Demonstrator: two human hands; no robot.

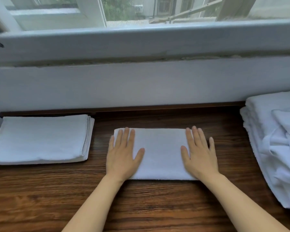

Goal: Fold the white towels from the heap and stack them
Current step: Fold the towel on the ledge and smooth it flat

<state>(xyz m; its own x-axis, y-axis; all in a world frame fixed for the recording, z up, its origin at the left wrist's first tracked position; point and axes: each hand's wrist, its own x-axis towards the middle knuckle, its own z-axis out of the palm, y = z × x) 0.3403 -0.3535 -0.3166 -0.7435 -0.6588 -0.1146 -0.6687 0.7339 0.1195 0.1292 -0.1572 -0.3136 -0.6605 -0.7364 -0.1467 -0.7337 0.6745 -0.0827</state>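
Both my palms press a folded white towel flat on the tabletop.

At far left lies the stack of folded towels on the wooden tabletop; my left hand lies flat, fingers spread, on the left end of the folded towel, my right hand likewise on its right end; the heap of white towels sits at far right.

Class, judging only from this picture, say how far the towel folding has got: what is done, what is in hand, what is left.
Done: a stack of folded towels lies at the left of the wooden table. In hand: the left hand and right hand lie flat on a folded towel in the middle, not yet stacked. Left: the heap at the right, rumpled on top.
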